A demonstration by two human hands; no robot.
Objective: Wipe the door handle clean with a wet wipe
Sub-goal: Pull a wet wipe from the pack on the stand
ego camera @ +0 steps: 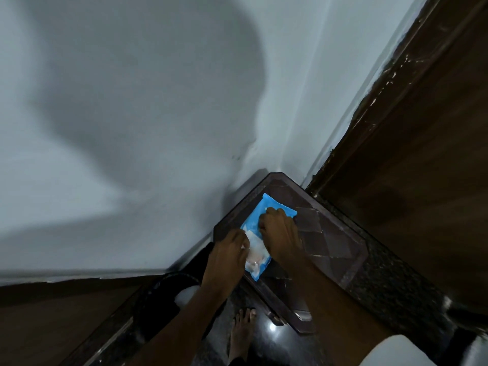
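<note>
Flat, bright blue plastic wet-wipe packet [266, 228], rectangular, lying slantwise under both hands, far corner pointing away beyond the right hand's knuckles. White label area and pale flap near its nearer end, between the two hands. A bit of white wet wipe [247, 245] pinched at the left hand's fingertips. Near corner poking out just below the left hand.

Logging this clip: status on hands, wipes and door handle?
Left hand pinching white wipe at pack opening. Right hand pressing blue wet-wipe pack onto dark table. Door handle not in view. No obstruction.
</note>
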